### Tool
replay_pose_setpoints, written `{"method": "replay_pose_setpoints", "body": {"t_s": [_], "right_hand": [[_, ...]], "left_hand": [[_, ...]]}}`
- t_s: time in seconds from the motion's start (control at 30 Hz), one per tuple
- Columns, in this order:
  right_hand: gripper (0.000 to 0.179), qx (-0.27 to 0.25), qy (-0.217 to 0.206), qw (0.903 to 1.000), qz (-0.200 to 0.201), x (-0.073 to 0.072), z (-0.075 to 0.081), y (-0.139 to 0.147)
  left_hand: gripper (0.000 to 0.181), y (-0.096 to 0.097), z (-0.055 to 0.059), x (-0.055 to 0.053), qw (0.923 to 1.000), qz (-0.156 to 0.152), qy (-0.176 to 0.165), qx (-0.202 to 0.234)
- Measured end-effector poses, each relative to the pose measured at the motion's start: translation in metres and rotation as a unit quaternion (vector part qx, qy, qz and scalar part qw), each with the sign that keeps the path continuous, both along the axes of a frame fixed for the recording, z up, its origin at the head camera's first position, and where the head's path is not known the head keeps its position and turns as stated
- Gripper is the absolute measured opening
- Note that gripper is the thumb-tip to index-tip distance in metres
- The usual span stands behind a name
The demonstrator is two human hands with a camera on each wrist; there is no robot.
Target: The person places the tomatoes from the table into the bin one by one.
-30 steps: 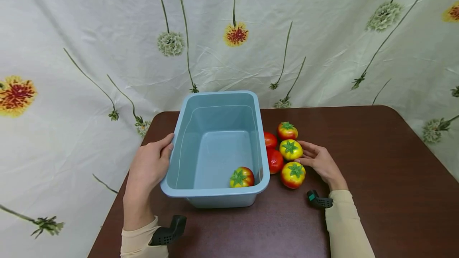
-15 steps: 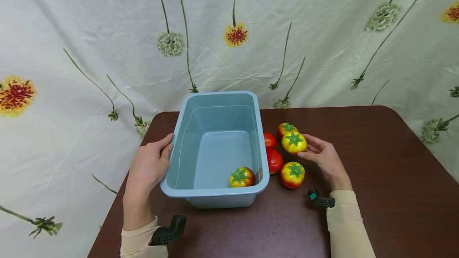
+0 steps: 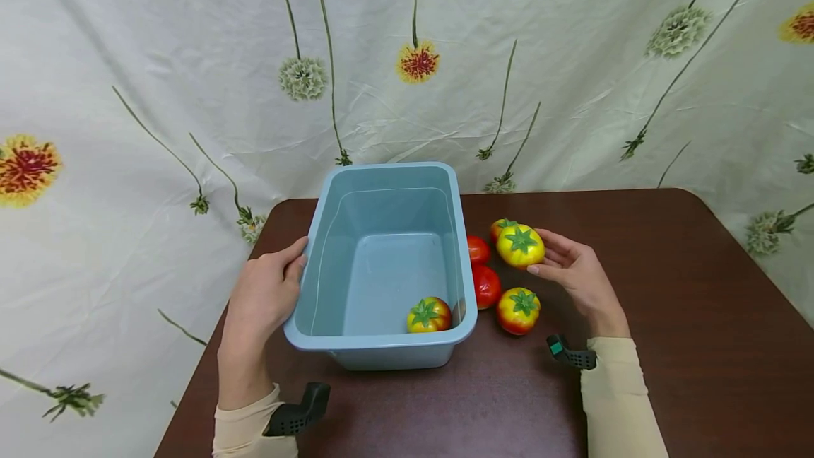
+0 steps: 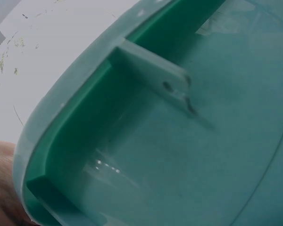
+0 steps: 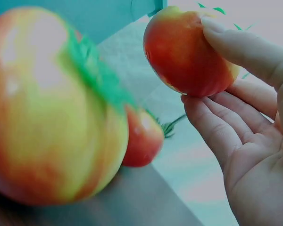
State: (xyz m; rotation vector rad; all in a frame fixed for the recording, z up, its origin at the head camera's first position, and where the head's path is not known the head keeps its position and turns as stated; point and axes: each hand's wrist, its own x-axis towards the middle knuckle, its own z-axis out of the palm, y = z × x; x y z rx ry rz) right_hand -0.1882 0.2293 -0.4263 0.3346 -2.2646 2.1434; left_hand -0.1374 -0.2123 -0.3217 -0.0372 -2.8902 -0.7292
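Note:
My left hand [image 3: 263, 295] grips the left rim of a light blue plastic basin [image 3: 381, 342], with the fingers mostly hidden behind its side. In the left wrist view the basin's outer wall [image 4: 179, 155] fills the picture. One yellow-and-red tomato [image 3: 429, 314] with a green leafy top lies inside, at the near right corner. Right of the basin, my right hand [image 3: 575, 278] pinches another yellow-and-red tomato [image 3: 521, 246] between thumb and fingers. The right wrist view shows this tomato [image 5: 188, 56] raised off the table, its underside red.
Two red tomatoes [image 3: 487, 286] sit against the basin's right side. A yellow-and-red tomato [image 3: 518, 311] lies nearer, and one more [image 3: 501, 228] lies partly behind the held one. All are on a dark brown table [image 3: 674, 288]. A flowered white cloth [image 3: 572, 69] hangs behind.
My right hand has picked the yellow-and-red tomato up from among the others, raising it and shifting slightly right. The left hand and basin have stayed in place.

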Motion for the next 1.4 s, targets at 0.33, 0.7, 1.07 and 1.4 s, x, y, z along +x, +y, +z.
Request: {"method": "replay_pose_setpoints", "body": {"t_s": [0.33,0.7,1.07,1.4], "right_hand": [[0.066,0.001,0.042,0.9990,0.017,0.008,0.023,-0.010],[0.066,0.040,0.058,0.9970,0.032,0.020,0.048,-0.025],[0.066,0.095,0.108,0.9891,0.032,0.033,0.067,-0.036],[0.066,0.090,0.124,0.9864,0.059,0.046,0.081,-0.054]], "left_hand": [[0.043,0.000,0.000,0.000,1.0000,0.002,-0.004,-0.002],[0.043,0.001,0.001,0.001,1.0000,0.003,-0.004,-0.006],[0.043,0.002,0.000,0.000,0.9999,0.002,0.002,-0.011],[0.043,0.002,0.001,0.000,0.9999,0.007,-0.001,-0.013]]}}
